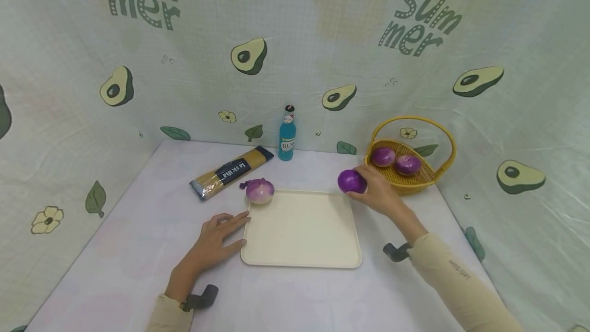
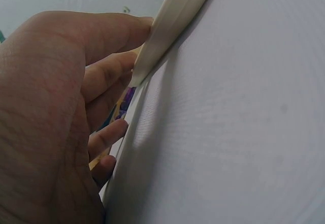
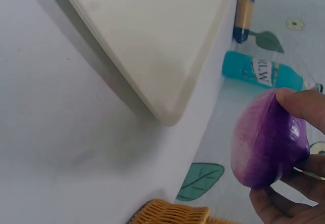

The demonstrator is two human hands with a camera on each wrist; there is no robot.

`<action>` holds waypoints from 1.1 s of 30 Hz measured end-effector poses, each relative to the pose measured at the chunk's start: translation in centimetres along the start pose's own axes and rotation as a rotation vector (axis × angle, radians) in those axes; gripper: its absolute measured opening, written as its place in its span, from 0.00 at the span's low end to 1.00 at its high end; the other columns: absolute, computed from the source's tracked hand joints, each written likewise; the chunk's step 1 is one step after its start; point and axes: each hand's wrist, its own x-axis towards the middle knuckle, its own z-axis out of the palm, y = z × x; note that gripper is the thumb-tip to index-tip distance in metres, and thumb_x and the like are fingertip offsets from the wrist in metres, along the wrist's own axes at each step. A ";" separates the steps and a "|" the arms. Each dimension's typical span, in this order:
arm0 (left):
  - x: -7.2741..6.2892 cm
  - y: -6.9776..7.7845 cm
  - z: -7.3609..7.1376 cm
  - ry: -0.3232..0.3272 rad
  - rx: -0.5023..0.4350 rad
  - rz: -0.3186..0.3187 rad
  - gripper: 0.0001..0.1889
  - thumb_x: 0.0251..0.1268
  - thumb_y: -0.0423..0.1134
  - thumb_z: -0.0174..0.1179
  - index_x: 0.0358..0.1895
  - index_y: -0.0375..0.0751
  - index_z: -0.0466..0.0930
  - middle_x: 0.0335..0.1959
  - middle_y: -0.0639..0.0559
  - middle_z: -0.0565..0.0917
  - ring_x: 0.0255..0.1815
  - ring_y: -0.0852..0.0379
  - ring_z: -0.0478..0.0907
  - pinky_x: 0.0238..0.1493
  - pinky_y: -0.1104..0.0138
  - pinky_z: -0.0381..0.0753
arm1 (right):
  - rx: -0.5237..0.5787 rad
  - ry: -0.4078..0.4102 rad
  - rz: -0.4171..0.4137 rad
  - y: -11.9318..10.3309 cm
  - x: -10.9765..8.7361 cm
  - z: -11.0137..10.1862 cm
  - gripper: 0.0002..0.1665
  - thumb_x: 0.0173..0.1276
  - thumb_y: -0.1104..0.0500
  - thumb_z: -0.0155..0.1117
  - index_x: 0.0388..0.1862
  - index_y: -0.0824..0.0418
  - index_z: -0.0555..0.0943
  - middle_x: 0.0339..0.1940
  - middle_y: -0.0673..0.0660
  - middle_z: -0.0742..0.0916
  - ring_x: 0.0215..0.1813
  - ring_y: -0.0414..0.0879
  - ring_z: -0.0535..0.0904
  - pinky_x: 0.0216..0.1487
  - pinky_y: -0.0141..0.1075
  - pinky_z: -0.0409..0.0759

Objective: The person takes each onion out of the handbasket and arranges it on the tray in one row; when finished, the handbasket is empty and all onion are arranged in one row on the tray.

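Observation:
A purple onion point(image 1: 351, 181) is held between the thumb and fingers of my right hand point(image 1: 380, 191), beside the far right corner of a cream tray point(image 1: 301, 229). The right wrist view shows this onion point(image 3: 264, 142) gripped at one end. At the tray's left edge rests my left hand point(image 1: 214, 242), its fingers extended and the thumb apart from them. In the left wrist view the thumb and fingertips touch the tray's rim point(image 2: 170, 26). Another onion point(image 1: 260, 191), paler and with a stem end, lies at the tray's far left corner.
A wicker basket point(image 1: 412, 183) with a tall handle stands at the back right, holding two purple onions point(image 1: 383, 157). Behind the tray are a blue bottle point(image 1: 287, 140) and a pack of spaghetti point(image 1: 232, 170). A printed cloth point(image 1: 295, 24) hangs around the table.

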 end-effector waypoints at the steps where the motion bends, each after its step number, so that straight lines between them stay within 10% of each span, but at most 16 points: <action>1: 0.0 0.0 0.0 0.001 0.001 0.001 0.31 0.67 0.57 0.61 0.73 0.59 0.70 0.74 0.66 0.67 0.70 0.46 0.61 0.63 0.43 0.55 | 0.002 0.002 -0.003 0.0 0.0 0.1 0.46 0.59 0.51 0.78 0.72 0.66 0.69 0.69 0.67 0.73 0.68 0.64 0.70 0.65 0.58 0.70; 33: 0.0 0.0 0.0 -0.019 0.003 -0.023 0.31 0.68 0.59 0.60 0.74 0.62 0.69 0.75 0.68 0.65 0.71 0.46 0.60 0.65 0.43 0.54 | 0.032 -0.018 -0.056 -2.0 0.5 1.9 0.45 0.58 0.52 0.78 0.71 0.65 0.70 0.69 0.67 0.74 0.68 0.64 0.70 0.65 0.58 0.70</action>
